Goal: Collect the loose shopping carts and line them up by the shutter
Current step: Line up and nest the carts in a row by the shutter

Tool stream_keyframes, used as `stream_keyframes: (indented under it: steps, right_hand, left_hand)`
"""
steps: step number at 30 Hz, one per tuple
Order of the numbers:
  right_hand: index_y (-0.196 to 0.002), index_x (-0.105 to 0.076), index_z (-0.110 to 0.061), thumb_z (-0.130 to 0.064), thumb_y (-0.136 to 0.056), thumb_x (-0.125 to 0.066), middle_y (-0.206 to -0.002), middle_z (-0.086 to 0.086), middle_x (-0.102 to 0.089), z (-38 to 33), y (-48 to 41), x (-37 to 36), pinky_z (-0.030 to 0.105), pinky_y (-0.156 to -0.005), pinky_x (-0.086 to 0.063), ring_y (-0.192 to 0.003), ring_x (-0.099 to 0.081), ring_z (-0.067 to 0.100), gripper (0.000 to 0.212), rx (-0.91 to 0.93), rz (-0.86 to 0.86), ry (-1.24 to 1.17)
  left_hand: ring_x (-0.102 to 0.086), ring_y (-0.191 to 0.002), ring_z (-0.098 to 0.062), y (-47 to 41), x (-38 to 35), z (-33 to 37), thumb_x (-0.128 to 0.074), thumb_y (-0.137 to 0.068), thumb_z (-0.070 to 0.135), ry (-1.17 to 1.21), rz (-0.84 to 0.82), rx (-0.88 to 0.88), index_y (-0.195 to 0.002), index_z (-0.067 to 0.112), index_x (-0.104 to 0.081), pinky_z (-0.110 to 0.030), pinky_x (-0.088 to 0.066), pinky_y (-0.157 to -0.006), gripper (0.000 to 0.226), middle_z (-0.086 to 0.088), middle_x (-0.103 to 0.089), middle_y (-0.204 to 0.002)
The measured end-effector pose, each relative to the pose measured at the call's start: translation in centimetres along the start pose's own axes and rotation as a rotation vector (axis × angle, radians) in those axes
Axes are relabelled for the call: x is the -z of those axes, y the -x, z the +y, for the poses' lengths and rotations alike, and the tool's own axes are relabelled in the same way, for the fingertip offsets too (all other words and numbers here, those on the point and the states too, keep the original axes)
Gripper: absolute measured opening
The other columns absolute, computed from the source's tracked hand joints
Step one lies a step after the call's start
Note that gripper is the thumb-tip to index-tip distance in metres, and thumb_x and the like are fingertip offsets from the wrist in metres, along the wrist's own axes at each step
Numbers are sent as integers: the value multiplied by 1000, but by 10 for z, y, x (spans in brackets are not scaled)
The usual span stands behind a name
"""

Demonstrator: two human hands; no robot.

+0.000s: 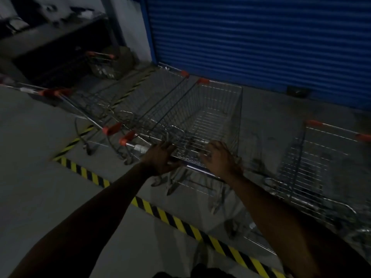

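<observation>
A wire shopping cart (218, 109) with orange corner caps stands in front of me, its nose pointing at the blue roller shutter (261, 37). My left hand (160, 158) grips the left part of its handle bar (193, 168), and my right hand (219, 160) curls round the right part. Close against its left side stands a second cart (166, 101), with more carts (96, 101) further left in a loose row. Another cart (321, 157) stands apart at the right.
Yellow-and-black hazard tape (180, 223) runs diagonally across the grey concrete floor below my arms. A dark shelf unit (50, 41) and a bundle of clutter (114, 63) sit at the back left beside the shutter frame. The place is dim.
</observation>
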State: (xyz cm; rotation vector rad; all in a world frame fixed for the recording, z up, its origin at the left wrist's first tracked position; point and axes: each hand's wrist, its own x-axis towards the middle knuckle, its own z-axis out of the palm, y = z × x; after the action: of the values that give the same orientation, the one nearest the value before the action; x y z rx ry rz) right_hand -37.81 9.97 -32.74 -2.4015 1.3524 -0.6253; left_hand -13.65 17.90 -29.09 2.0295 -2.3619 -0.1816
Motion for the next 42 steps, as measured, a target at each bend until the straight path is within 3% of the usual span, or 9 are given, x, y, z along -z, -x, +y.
stream_keyframes:
  steps: [4, 9, 13, 17, 25, 29, 32, 38, 42]
  right_hand:
    - [-125, -67, -26, -69, -84, -44, -138, 2, -59, 3, -5, -15, 40, -103, -48, -128, -54, 27, 64, -126, -157, 52]
    - [-140, -54, -30, -77, -88, -41, -144, 6, -55, 7, 1, 3, 38, -107, -43, -130, -53, 30, 71, -447, -451, 92]
    - [-133, -58, -18, -55, -97, -48, -134, 12, -60, -3, 11, 8, 39, -101, -43, -122, -57, 33, 53, -515, -394, 198]
    - [-131, -58, -28, -74, -85, -22, -137, 4, -58, -2, 25, 8, 43, -104, -42, -123, -56, 29, 74, -541, -435, 332]
    - [-130, -62, -21, -41, -95, -54, -134, 6, -61, -25, 71, 21, 36, -106, -44, -125, -56, 28, 41, -668, -321, 211]
    - [-117, -70, -21, -58, -87, -30, -128, 3, -67, -32, 96, 26, 40, -104, -43, -120, -59, 27, 62, -652, -253, 278]
    - [-122, -68, -20, -43, -97, -42, -132, 4, -64, -38, 114, 30, 44, -108, -40, -125, -56, 30, 42, -652, -302, 317]
    - [-115, -68, -20, -55, -88, -25, -114, 12, -71, -31, 148, 39, 45, -88, -55, -105, -65, 35, 62, -659, -201, 314]
    - [-101, -72, -13, -45, -94, -34, -102, 14, -72, -31, 171, 51, 39, -80, -55, -96, -68, 37, 50, -637, -214, 325]
  left_hand:
    - [-39, -139, -41, -5, -11, -46, -10, -69, 98, -15, -121, 12, -153, 16, -34, -64, -30, -108, 120, -17, -42, -152]
    - [-43, -139, -37, -24, -15, -72, -5, -62, 102, -47, -211, -74, -150, 15, -41, -63, -30, -109, 129, -16, -44, -152]
    - [-42, -139, -34, -32, -23, -75, -16, -63, 103, -42, -204, -150, -148, 20, -43, -57, -37, -109, 121, -13, -46, -151]
    - [-34, -144, -32, -30, -20, -72, -5, -52, 106, -60, -240, -182, -155, 29, -24, -53, -36, -112, 130, -9, -34, -158]
    - [-23, -147, -35, -19, -21, -54, -13, -46, 107, -99, -335, -278, -156, 36, -13, -55, -21, -116, 131, -11, -25, -161]
    - [-22, -148, -33, -10, -23, -42, -9, -46, 108, -123, -317, -318, -156, 35, -15, -54, -14, -118, 133, -10, -25, -161]
    - [-19, -149, -33, -1, -24, -31, -10, -49, 106, -151, -317, -340, -157, 34, -12, -54, -14, -119, 130, -11, -22, -163]
    - [-19, -150, -29, 18, -35, -6, -35, -63, 100, -141, -350, -311, -157, 39, -7, -51, -23, -115, 115, -6, -23, -163]
    - [-25, -148, -28, 35, -37, 15, -11, -42, 109, -123, -323, -273, -156, 42, -12, -51, -27, -114, 132, -4, -27, -162]
